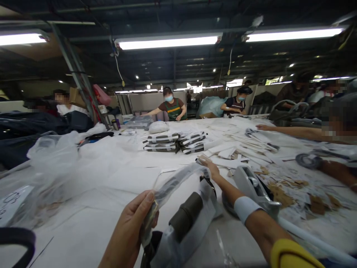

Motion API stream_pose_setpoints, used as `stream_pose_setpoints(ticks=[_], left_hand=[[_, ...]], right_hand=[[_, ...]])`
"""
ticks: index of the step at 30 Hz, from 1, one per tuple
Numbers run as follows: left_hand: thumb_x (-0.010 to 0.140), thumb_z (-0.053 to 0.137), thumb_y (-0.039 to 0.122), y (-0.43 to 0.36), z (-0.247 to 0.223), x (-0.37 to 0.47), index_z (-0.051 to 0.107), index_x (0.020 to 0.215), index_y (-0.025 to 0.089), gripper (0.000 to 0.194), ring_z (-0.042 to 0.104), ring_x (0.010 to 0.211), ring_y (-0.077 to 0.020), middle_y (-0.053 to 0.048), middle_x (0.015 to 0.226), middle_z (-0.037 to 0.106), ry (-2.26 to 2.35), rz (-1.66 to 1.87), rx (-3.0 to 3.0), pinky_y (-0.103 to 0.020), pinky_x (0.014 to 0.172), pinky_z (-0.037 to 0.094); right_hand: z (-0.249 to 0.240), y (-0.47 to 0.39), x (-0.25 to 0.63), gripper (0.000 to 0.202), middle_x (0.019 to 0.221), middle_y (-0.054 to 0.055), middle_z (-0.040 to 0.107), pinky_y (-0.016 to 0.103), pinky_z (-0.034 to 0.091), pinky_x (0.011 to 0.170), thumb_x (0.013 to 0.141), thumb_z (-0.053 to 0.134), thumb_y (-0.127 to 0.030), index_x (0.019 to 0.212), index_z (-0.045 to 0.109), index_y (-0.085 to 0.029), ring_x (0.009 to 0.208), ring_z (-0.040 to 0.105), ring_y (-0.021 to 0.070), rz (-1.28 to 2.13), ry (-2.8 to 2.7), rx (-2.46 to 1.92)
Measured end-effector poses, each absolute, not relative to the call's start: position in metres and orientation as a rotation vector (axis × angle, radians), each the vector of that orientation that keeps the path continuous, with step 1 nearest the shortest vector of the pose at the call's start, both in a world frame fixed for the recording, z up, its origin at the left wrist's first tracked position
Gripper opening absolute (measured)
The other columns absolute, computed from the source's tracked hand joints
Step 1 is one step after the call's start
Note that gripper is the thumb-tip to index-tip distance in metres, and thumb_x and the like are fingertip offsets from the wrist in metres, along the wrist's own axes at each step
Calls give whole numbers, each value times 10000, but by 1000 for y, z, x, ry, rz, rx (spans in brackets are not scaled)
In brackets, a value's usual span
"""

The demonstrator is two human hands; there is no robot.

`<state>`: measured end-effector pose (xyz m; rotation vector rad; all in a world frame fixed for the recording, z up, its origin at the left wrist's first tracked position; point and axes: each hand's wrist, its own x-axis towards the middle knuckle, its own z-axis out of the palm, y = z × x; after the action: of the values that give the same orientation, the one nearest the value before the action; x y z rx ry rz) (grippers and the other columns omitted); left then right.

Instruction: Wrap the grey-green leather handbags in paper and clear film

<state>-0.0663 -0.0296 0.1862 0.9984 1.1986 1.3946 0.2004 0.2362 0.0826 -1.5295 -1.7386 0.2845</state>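
My left hand (139, 216) is closed around one end of a strap (175, 180) wrapped in clear, whitish film. The strap arches away from me and curves down at its far end. Beneath it lies an olive rolled piece (186, 216) with white wrapping paper (199, 227) around it, apparently part of the same item. Beyond the arch, my right hand (209, 166) reaches low over the table, its fingers together near a small dark piece. Blur hides what the fingertips hold. A grey tape dispenser (249, 186) stands beside my right forearm.
Wrapped olive bundles (163, 143) are stacked mid-table. White paper strips (231, 149) and brown scraps (284, 193) lie to the right, where other people's arms (301, 132) reach in. Clear plastic bags (55, 167) heap at left. Co-workers (173, 108) sit across the table.
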Motion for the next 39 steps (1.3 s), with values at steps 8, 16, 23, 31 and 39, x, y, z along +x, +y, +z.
stream_pose_setpoints(ticks=[8,16,23,31,39], left_hand=[[782,719,539,-18,188,-67,655,791,179,366,479,607,-124,-1,670,575,1129,1429,1055,-206,548,413],[798,709,524,-20,198,-60,740,954,169,389,637,829,-184,-69,895,698,1009,1297,1152,-276,760,531],[821,693,507,-26,204,-59,719,1097,203,411,631,998,-222,-65,1026,700,948,1280,1256,-322,897,525],[822,663,574,-19,215,-58,742,881,183,403,638,899,-220,-72,879,710,920,1179,1308,-322,854,516],[792,715,538,-15,227,-60,753,921,178,384,637,767,-172,-57,838,722,950,1088,1355,-229,691,477]], right_hand=[[113,84,232,299,1088,93,712,356,533,866,896,626,-377,1137,656,-203,998,664,247,65,-1540,-1144],[94,3,162,268,1119,67,717,348,563,894,906,590,-132,1124,681,-257,1033,681,210,81,-1803,-683],[101,10,120,261,1117,71,711,348,561,899,918,576,-132,1131,678,-246,1048,669,207,93,-1702,-652],[110,11,108,261,1118,81,710,373,561,902,919,577,-141,1137,676,-245,1060,663,218,65,-1622,-637],[125,-9,124,300,1181,86,676,355,569,843,965,523,-253,1241,643,-261,983,670,215,423,-1695,-695]])
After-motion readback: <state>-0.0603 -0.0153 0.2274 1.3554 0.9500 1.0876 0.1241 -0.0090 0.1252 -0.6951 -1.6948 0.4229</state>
